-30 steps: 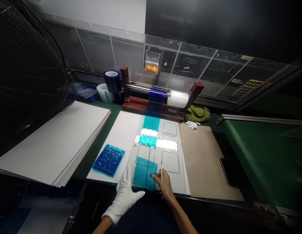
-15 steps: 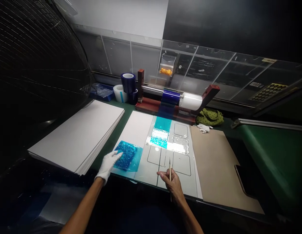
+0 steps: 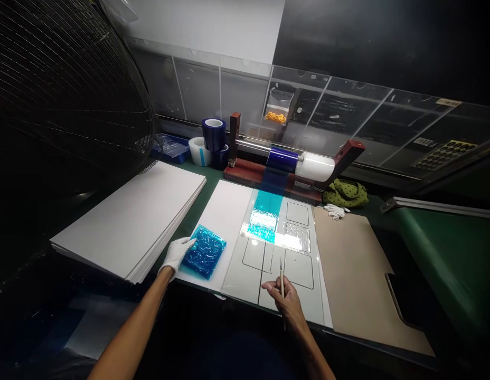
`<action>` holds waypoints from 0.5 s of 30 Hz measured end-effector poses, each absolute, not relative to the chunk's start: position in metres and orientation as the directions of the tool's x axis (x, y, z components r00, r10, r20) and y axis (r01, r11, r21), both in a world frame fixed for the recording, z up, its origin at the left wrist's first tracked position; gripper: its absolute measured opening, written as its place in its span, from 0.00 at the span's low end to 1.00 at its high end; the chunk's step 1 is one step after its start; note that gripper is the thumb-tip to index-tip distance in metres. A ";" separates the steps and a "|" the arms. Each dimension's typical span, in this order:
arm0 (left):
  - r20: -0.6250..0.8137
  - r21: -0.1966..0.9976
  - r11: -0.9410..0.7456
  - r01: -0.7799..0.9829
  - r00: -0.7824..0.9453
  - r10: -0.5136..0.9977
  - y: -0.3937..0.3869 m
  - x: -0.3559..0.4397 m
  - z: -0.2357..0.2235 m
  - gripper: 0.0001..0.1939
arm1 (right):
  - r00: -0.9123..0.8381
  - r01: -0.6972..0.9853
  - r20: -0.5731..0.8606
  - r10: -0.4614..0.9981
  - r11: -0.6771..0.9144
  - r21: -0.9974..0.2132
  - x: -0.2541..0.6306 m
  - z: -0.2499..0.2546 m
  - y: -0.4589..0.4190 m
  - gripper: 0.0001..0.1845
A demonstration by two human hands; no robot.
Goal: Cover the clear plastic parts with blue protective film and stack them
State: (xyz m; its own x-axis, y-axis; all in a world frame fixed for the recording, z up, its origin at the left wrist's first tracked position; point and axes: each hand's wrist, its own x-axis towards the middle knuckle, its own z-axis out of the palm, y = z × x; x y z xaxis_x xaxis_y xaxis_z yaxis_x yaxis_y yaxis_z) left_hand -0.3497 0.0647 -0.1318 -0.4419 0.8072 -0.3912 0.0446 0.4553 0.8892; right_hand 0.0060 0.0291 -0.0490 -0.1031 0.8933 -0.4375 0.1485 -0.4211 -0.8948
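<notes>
My left hand [image 3: 177, 254], in a white glove, is at the left edge of a blue film stack [image 3: 205, 252], its fingers closed on the edge of the blue film. Bits of blue show at its fingertips. The stack lies on a white sheet [image 3: 225, 206]. My bare right hand [image 3: 286, 298] grips a slim craft knife [image 3: 282, 279] with a pale handle, its thin dark tip pointing away from me. Beneath the tip is a glass plate [image 3: 245, 287] over black outlined shapes. A strip of blue film [image 3: 269, 203] runs from its roll [image 3: 282, 159] onto the plate.
A red-brown roller stand [image 3: 248, 171] carries the roll at the back. Spare tape rolls [image 3: 213, 134] stand left of it. White sheets [image 3: 130, 211] are stacked at left, beside a fan [image 3: 71, 89]. Brown board [image 3: 348, 253] and a phone [image 3: 403, 303] lie at right.
The pale blue sheet that stuck out to the right of the stack no longer does. My left hand stays at its left side. My right hand keeps its hold on the knife.
</notes>
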 end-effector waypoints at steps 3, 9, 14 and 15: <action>-0.388 0.878 0.470 0.093 -0.435 0.812 0.068 -0.348 -0.131 0.21 | -0.092 0.148 -0.453 0.887 -0.437 -0.887 0.006 -0.046 0.032 0.23; -0.340 0.825 0.510 0.245 -0.506 0.793 0.066 -0.341 -0.121 0.23 | -0.117 0.102 -0.421 0.900 -0.411 -0.906 0.015 -0.054 0.041 0.19; -0.154 0.666 0.580 0.468 -0.675 0.722 0.059 -0.334 -0.098 0.35 | 0.038 0.142 -0.367 0.929 -0.369 -0.919 0.045 -0.077 0.055 0.20; -0.107 0.632 0.592 0.501 -0.700 0.706 0.058 -0.329 -0.093 0.37 | 0.080 0.167 -0.369 0.926 -0.377 -0.911 0.054 -0.084 0.058 0.22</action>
